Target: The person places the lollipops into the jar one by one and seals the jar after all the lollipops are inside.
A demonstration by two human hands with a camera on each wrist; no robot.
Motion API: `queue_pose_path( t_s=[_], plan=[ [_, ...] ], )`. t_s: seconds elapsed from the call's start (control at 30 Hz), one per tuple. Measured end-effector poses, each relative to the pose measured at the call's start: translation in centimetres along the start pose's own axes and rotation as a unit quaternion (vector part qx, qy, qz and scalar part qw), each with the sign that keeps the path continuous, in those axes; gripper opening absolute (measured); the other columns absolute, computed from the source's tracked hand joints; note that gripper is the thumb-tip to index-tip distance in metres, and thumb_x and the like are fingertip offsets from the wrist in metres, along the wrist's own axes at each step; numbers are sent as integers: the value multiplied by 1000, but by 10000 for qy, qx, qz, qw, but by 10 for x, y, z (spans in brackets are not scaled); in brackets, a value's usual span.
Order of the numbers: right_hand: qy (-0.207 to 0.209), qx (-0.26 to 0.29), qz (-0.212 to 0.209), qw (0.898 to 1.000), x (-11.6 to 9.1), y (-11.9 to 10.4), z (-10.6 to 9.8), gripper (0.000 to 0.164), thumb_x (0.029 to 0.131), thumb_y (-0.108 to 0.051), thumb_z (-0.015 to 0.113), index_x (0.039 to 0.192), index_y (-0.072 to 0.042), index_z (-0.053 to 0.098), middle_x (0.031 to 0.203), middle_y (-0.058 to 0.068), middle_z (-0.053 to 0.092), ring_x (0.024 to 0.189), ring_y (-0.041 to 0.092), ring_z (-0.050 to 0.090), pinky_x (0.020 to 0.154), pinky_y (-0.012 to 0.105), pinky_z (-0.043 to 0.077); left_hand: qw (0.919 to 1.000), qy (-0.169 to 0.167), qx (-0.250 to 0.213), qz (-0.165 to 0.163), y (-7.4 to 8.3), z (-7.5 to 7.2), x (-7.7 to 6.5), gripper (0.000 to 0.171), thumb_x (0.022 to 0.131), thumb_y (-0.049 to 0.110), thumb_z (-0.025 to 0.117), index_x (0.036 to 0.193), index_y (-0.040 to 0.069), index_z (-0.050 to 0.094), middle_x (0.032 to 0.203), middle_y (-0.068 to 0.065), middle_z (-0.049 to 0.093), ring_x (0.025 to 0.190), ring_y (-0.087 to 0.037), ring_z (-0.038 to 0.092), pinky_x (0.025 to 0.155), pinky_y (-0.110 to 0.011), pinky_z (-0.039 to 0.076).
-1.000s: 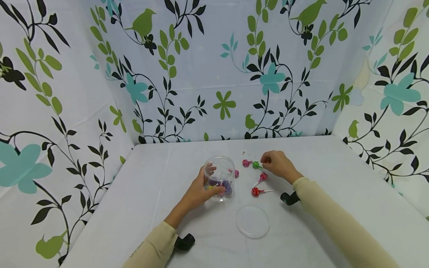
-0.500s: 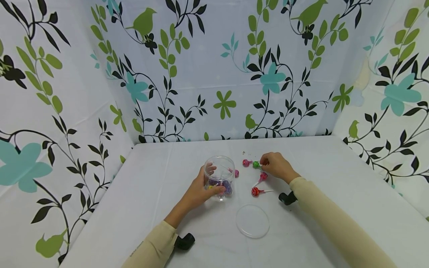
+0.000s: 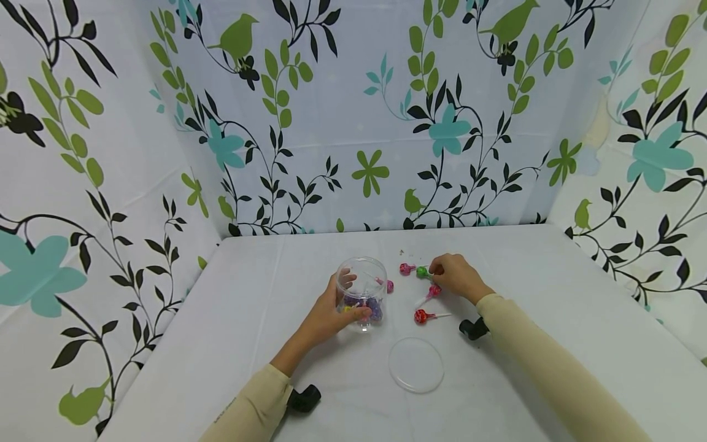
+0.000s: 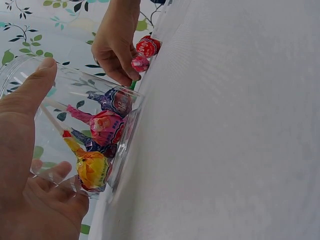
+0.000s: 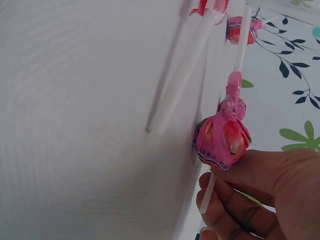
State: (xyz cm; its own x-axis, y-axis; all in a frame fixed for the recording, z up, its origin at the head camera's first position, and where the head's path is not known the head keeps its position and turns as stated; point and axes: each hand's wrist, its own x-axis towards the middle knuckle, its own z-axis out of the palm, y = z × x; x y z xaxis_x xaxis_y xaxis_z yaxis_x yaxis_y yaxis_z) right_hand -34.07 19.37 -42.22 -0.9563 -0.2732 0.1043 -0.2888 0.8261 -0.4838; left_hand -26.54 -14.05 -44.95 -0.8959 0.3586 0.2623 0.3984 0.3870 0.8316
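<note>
My left hand (image 3: 326,314) holds a clear plastic jar (image 3: 361,279) around its side, thumb in front and fingers behind. Inside, near the bottom, lie several wrapped lollipops, among them a yellow one (image 4: 93,169), a pink one (image 4: 106,127) and a purple one (image 4: 118,101). Over the table, my right hand (image 3: 457,276) pinches the stick of a green lollipop (image 3: 422,272) with thumb and fingertips. A pink lollipop (image 3: 434,290) lies just in front of those fingers and largely hides the green one in the right wrist view.
A red lollipop (image 3: 422,316) lies nearer me, a pink lollipop (image 3: 405,269) farther back, and another pink lollipop (image 3: 390,286) right beside the jar. A round clear lid (image 3: 417,366) rests flat in front. Patterned cloth (image 3: 370,123) hangs around the white table (image 3: 265,276).
My right hand has come slightly nearer to me, its fingertips closing in on the green lollipop's stick. The left hand and the jar stay in place.
</note>
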Motion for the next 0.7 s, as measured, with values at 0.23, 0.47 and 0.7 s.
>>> queue_pose_path(
  t_s=[0.23,0.47,0.7],
  plan=[
    [5,13,10,10000,-1,2,0,14,94,-5,72,107,2,76,94,9,71,86,25,62,78,42,57,10000,-29,-22,11,0,0,0,101,88,45,84,162,13,24,160,-10,44,133,-32,53,113,-59,36],
    [77,33,16,10000,-2,3,0,13,95,-4,71,105,1,77,96,10,72,88,26,64,81,44,58,10000,-2,26,-1,1,0,0,101,88,46,84,162,13,24,160,-7,44,132,-32,53,113,-59,37],
    [165,14,-51,9998,-3,4,-1,13,95,-2,70,105,2,77,97,11,73,88,26,64,82,44,58,10000,-19,-28,-14,0,0,0,104,87,45,84,163,9,23,159,-8,44,131,-31,54,112,-59,38]
  ],
)
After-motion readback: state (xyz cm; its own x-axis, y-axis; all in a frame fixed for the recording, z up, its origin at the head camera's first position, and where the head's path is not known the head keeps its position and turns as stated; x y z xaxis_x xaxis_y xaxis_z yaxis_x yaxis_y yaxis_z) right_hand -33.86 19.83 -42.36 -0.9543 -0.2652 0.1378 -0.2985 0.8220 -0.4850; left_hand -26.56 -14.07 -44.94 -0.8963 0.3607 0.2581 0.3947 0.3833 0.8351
